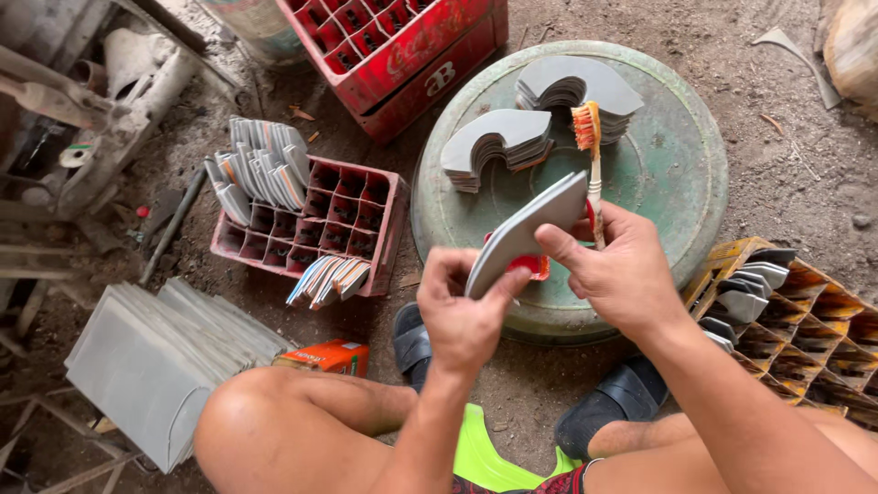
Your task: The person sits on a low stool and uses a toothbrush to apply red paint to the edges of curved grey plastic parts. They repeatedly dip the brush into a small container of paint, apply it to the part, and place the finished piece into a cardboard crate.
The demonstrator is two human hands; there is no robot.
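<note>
My left hand (466,311) pinches the lower end of a curved grey sole-shaped piece (526,233), held edge-on above a round green lid (677,174). My right hand (617,274) touches the same piece near its middle and also holds a toothbrush (590,151) with worn orange bristles pointing up. A small red container (535,266) sits just behind the piece, mostly hidden. Two stacks of similar grey cut pieces (498,146) lie on the lid.
A red crate (352,197) on the left holds rows of grey pieces. A yellow crate (786,311) on the right holds more. Grey sheets (155,357) are stacked at lower left beside an orange box (329,357). Another red crate (402,46) stands behind. My knees and black sandals are below.
</note>
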